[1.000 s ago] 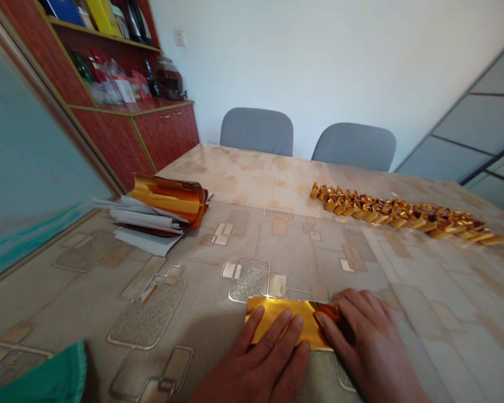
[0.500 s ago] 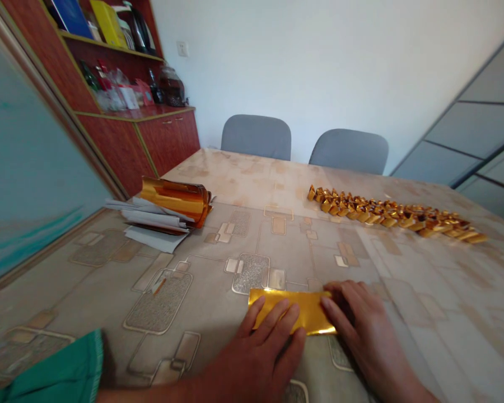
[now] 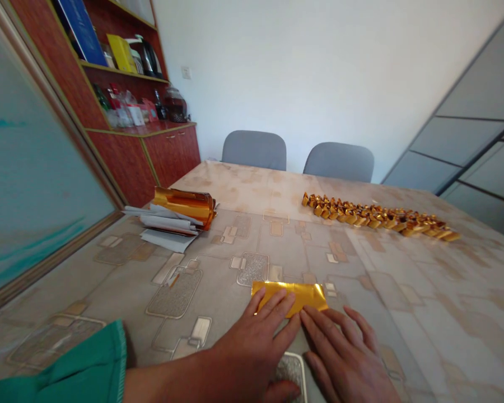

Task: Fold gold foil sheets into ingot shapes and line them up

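Shifted from the right end of the gold foil strip (image 3: 308, 296) to its near edge, the right hand (image 3: 346, 355) rests straight-fingered; the left hand (image 3: 262, 336) spreads across the strip, which lies on the worktop (image 3: 218, 268). Beyond, folded foil pieces (image 3: 373, 216) look finished; curled foil sheets (image 3: 185, 204) appear unworked.

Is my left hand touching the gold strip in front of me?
Touching. In the head view, your left hand lies with its fingers across the gold strip.
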Demonstrator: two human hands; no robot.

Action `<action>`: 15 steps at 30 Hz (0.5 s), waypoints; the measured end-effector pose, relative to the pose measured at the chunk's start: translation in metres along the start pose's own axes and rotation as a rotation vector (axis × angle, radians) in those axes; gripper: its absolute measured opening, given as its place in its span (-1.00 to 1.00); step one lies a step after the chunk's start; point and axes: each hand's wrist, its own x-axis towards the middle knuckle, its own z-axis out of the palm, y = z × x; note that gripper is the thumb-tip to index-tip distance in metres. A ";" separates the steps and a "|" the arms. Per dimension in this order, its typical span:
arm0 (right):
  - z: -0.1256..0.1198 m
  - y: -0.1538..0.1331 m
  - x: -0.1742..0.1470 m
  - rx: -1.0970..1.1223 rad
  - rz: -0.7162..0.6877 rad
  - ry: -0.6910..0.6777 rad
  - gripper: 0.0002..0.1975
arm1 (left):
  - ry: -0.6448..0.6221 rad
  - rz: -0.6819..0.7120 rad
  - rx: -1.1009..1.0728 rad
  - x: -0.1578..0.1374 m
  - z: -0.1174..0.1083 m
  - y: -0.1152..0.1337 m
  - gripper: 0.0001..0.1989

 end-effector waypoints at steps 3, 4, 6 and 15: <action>-0.003 0.000 -0.002 -0.009 0.062 0.024 -0.66 | 0.003 0.008 -0.012 0.000 -0.002 -0.001 -0.18; -0.004 0.000 -0.002 -0.010 0.081 0.029 -0.65 | 0.015 0.012 -0.021 0.000 -0.001 -0.003 -0.19; -0.004 0.001 -0.004 -0.014 0.098 0.032 -0.63 | 0.034 0.013 -0.034 -0.001 0.001 -0.005 -0.20; -0.004 0.012 -0.013 -0.029 0.032 0.020 -0.60 | -0.112 0.014 -0.030 -0.005 -0.013 -0.016 -0.15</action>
